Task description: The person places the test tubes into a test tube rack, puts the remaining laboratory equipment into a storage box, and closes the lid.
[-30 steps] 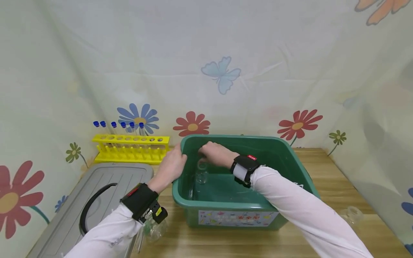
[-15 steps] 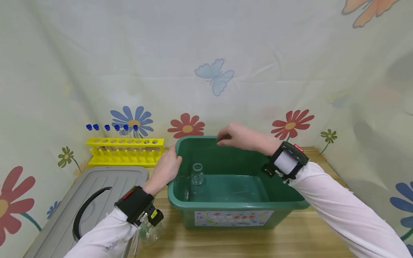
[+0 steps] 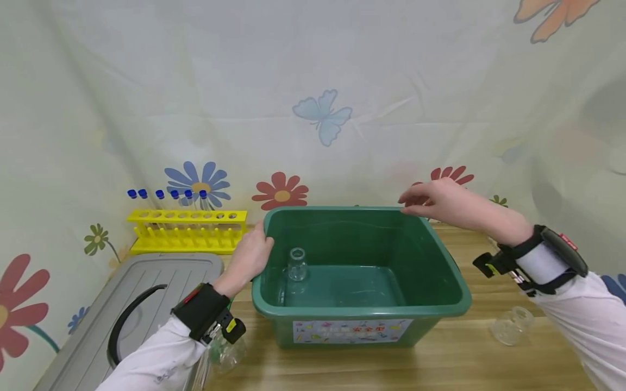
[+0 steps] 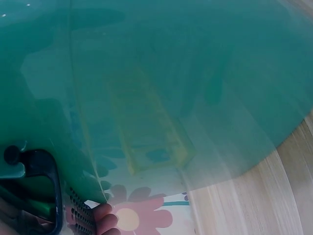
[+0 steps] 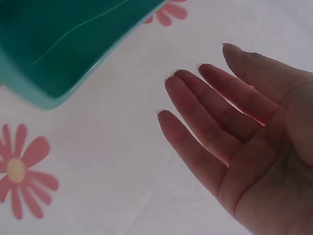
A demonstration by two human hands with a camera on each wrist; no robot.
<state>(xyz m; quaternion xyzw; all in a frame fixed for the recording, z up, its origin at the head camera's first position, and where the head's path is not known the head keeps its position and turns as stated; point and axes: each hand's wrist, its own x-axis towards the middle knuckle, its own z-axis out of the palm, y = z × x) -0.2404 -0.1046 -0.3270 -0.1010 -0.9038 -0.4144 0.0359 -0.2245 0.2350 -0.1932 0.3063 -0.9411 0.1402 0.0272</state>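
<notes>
A green bin [image 3: 362,311] stands on the wooden table, with a clear glass jar [image 3: 297,265] inside at its left end. My left hand [image 3: 248,254] grips the bin's left rim; the left wrist view shows its fingertips [image 4: 104,219] beside a dark handle on the bin's side. Over the bin's back right corner my right hand [image 3: 452,203] hovers in the air, holding nothing. In the right wrist view the right hand [image 5: 239,127] has its fingers loosely extended, apart from the bin [image 5: 63,58].
A yellow rack [image 3: 188,217] with several blue-capped tubes is at the back left. In front of it lies a grey lid [image 3: 161,320] with a black curved handle [image 3: 128,320]. Glassware [image 3: 227,353] sits by my left wrist, another glass vessel [image 3: 511,326] right of the bin.
My right hand has come up out of the bin, away from the jar, and moved right to the far corner. The jar stays inside. My left hand keeps its grip on the rim.
</notes>
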